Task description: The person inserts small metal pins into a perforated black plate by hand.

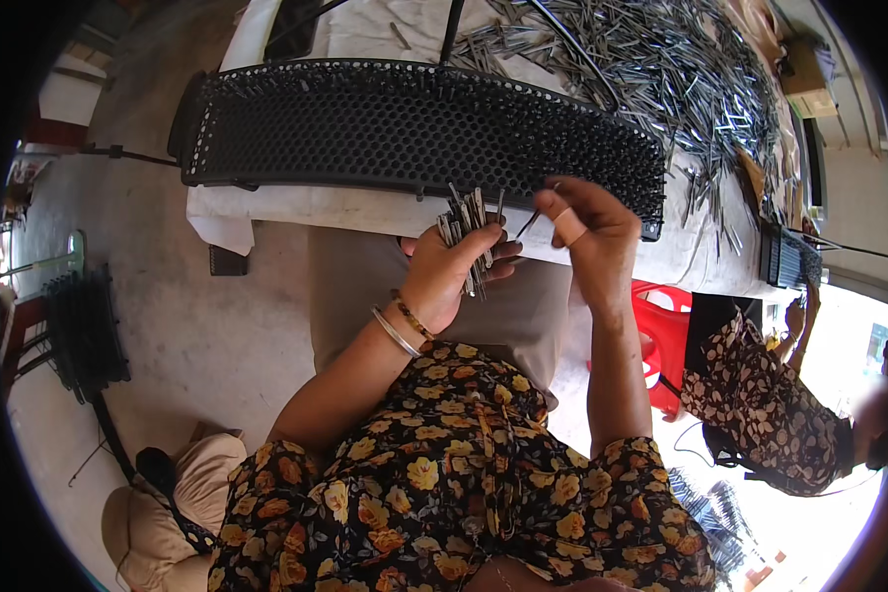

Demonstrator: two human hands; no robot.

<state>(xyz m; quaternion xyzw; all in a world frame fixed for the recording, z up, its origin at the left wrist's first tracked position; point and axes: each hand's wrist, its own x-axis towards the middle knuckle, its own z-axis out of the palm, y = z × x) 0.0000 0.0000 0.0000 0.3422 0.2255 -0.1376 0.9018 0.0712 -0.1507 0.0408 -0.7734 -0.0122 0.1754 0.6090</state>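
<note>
My left hand is closed around a bundle of thin metal rods, which stick out above and below the fingers. Just to its right, my right hand pinches a single dark thin rod between thumb and fingertips. That rod slants down toward the left hand's fingers. Beyond both hands a long black perforated rack leans at the table's near edge. Rods crowd the holes at its right end and along its top edge, while the holes across its left and middle show bare.
A large heap of loose metal rods covers the far right of the table, which has a white cloth. A red plastic chair and another person in a patterned top are at right. Black racks stand at left.
</note>
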